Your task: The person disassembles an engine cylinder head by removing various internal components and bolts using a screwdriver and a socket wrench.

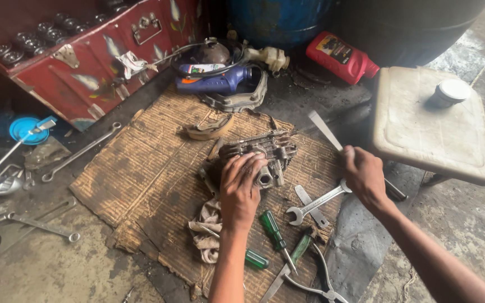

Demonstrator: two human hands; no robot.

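My left hand (241, 185) rests flat on a grimy metal engine part (266, 151) that lies on a worn cardboard sheet (141, 168). My right hand (365, 175) is closed around a long flat metal bar (325, 130) that points up and away to the left. Just below that hand lies an open-end spanner (315, 205). A dirty rag (207, 224) sits under my left wrist.
Green-handled screwdrivers (273, 230) and pliers (318, 280) lie near the cardboard's front edge. A dirty white plastic can (430, 126) stands at right, a red oil bottle (341, 56) behind it. A red toolbox (96, 62) and loose spanners (79, 151) are at left.
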